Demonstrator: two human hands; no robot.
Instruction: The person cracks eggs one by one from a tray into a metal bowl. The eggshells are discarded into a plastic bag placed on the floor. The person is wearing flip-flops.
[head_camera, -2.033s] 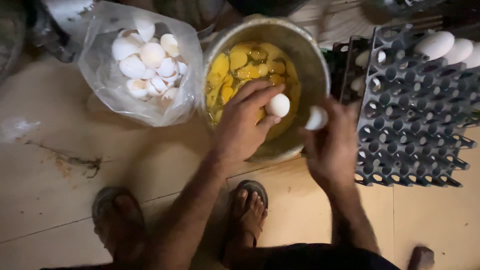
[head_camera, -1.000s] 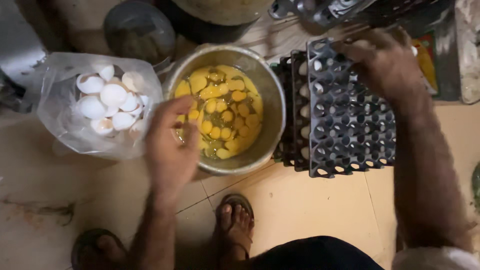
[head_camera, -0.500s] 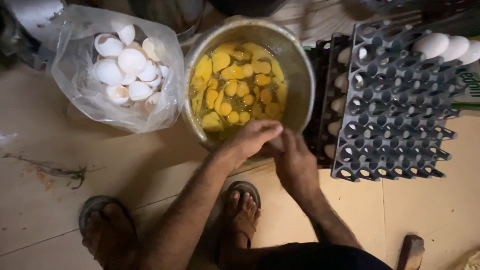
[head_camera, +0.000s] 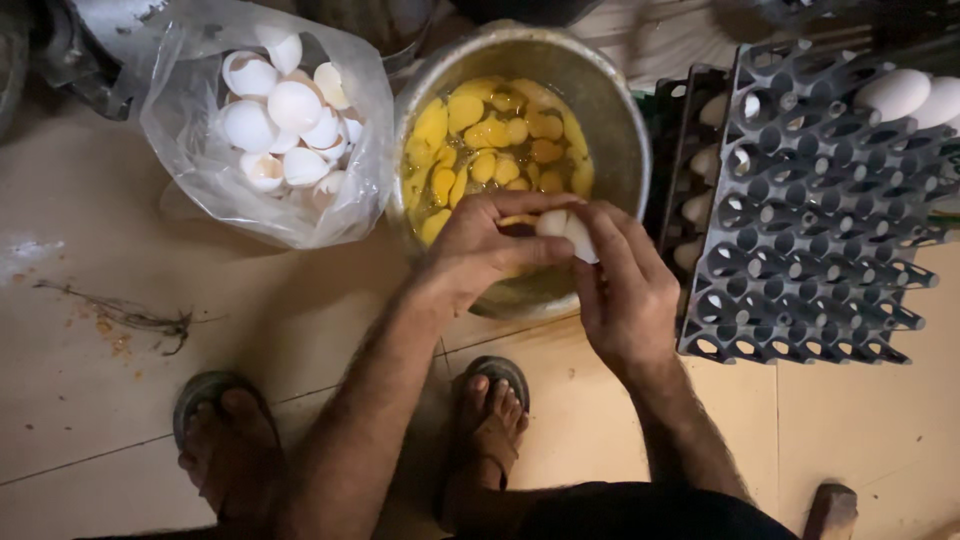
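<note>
My left hand (head_camera: 490, 245) and my right hand (head_camera: 622, 285) meet over the near rim of a round metal bowl (head_camera: 610, 110). Both grip one white egg (head_camera: 566, 232) between their fingertips, right above the bowl. Inside the bowl lie several yellow yolks (head_camera: 495, 150) in raw egg. At the upper left, a clear plastic bag (head_camera: 190, 150) holds several empty white eggshells (head_camera: 285, 110).
A stack of dark grey egg trays (head_camera: 810, 240) stands to the right of the bowl, with white eggs (head_camera: 900, 92) at its far corner. My sandalled feet (head_camera: 225, 440) rest on the tiled floor below. Bits of debris (head_camera: 130, 320) lie at the left.
Two seconds ago each hand held an egg over the bowl; then my right hand reached to the tray. Now both hands are together on one egg, raised to the bowl's rim.
</note>
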